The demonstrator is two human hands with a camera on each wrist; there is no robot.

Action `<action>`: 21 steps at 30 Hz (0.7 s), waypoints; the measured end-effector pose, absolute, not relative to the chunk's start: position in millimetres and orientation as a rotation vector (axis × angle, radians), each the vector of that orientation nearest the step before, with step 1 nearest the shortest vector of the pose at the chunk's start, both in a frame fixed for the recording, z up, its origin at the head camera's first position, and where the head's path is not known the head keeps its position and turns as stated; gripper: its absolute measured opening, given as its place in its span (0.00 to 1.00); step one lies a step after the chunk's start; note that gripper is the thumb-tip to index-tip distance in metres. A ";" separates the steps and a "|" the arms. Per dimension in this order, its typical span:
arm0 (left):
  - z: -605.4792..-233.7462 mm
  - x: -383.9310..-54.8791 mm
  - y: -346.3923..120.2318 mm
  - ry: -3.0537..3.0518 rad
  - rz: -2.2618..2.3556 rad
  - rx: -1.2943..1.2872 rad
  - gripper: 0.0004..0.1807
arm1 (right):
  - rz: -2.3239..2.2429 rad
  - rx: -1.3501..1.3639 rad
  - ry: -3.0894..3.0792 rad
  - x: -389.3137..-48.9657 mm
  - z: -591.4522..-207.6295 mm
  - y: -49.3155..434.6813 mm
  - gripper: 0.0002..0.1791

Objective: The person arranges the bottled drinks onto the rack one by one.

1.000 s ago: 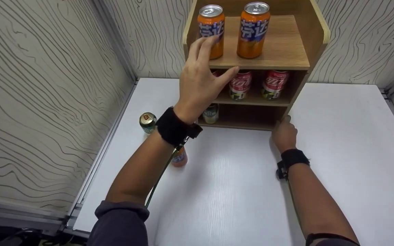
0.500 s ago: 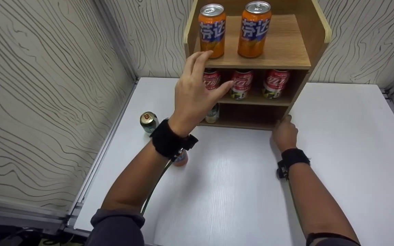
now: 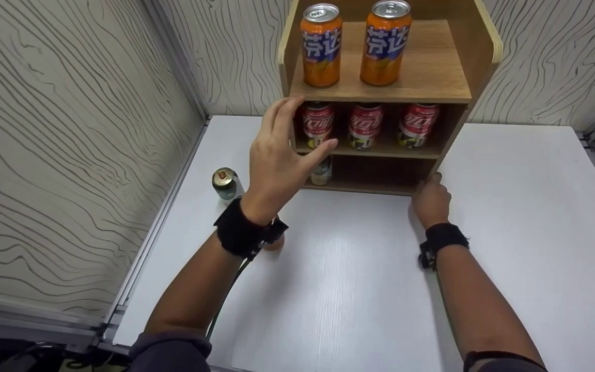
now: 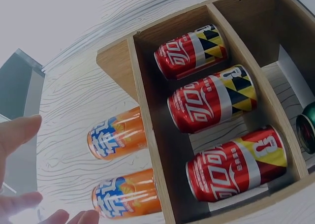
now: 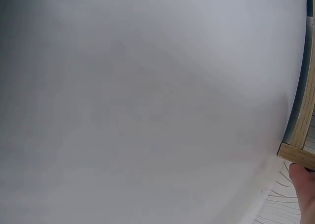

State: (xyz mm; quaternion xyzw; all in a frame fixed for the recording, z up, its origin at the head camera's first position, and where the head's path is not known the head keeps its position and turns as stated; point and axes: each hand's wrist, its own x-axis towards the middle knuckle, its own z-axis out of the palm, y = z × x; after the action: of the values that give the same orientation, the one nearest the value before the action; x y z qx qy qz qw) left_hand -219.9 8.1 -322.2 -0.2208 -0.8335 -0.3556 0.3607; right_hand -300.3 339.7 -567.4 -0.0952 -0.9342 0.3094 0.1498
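Across the white table [image 3: 359, 289], toward its far side, stood the wooden shelf unit [image 3: 426, 59], upright and loaded on all three levels. It looked stiff, likely the weightiest thing in view with the cans aboard, and was probably best taken by both sides, low down and kept level, since its smooth boards might let the cans slide. The left hand [image 3: 277, 160] hung just beside the unit's left front edge, fingers spread, thumb well apart from them and nothing between; whether a fingertip touched the wood could not be told. The right hand [image 3: 433, 202] gripped the lower right corner, fingers curled, the forearm stretched forward. Two orange cans [image 3: 322, 49] stood on the top level and three red cans [image 3: 366, 126] on the middle one; a pale green can [image 3: 322, 173] stood at the left of the bottom compartment, partly hidden by the hand, and a gold-topped can [image 3: 226, 185] near the table's left edge. All the cans seemed slick, thin-walled and easily dented, best held round the body with light, even pressure.
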 end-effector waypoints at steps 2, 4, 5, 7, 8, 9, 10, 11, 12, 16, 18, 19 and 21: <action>-324.7 -218.3 4.4 -2.136 -0.926 -0.561 0.41 | 0.905 -0.272 -2.677 -300.5 -566.9 339.6 0.19; -327.7 -217.3 1.1 -2.129 -0.936 -0.555 0.41 | 0.922 -0.276 -2.669 -300.6 -566.4 339.0 0.20; -329.6 -217.0 -0.5 -2.129 -0.940 -0.552 0.40 | 0.930 -0.277 -2.667 -300.6 -566.1 338.6 0.20; -334.1 -216.4 -3.2 -2.138 -0.944 -0.541 0.40 | 0.945 -0.289 -2.668 -300.8 -566.2 338.0 0.21; -336.5 -216.1 -4.3 -2.144 -0.950 -0.535 0.41 | 0.947 -0.297 -2.672 -300.6 -566.2 337.5 0.22; -339.1 -215.8 -5.5 -2.152 -0.955 -0.526 0.41 | 0.953 -0.306 -2.677 -300.5 -566.4 337.1 0.22; -341.7 -215.2 -6.7 -2.159 -0.965 -0.517 0.41 | 0.957 -0.314 -2.681 -300.5 -566.9 336.8 0.22; -344.0 -214.5 -7.8 -2.165 -0.968 -0.506 0.41 | 0.956 -0.323 -2.684 -300.6 -567.4 336.7 0.22; -346.3 -213.6 -8.9 -2.170 -0.977 -0.495 0.41 | 0.950 -0.330 -2.687 -300.6 -567.9 336.7 0.22; -351.5 -210.7 -12.3 -2.176 -0.998 -0.469 0.41 | 0.909 -0.343 -2.673 -301.4 -569.0 337.1 0.20; -352.6 -209.7 -13.6 -2.171 -1.001 -0.468 0.41 | 0.890 -0.337 -2.661 -302.0 -569.1 337.6 0.19; -353.0 -209.1 -14.1 -2.168 -0.998 -0.470 0.41 | 0.882 -0.335 -2.655 -302.2 -569.1 337.6 0.19; -354.5 -208.3 -15.2 -2.160 -0.995 -0.471 0.41 | 0.868 -0.325 -2.643 -302.6 -570.1 337.7 0.18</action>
State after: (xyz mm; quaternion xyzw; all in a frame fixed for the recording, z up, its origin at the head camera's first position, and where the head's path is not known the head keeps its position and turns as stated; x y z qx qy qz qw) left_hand -208.3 -15.2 -354.5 -0.1821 -0.8343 -0.3843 0.3509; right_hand -302.6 337.7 -570.1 -0.1144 -0.9300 0.3053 0.1694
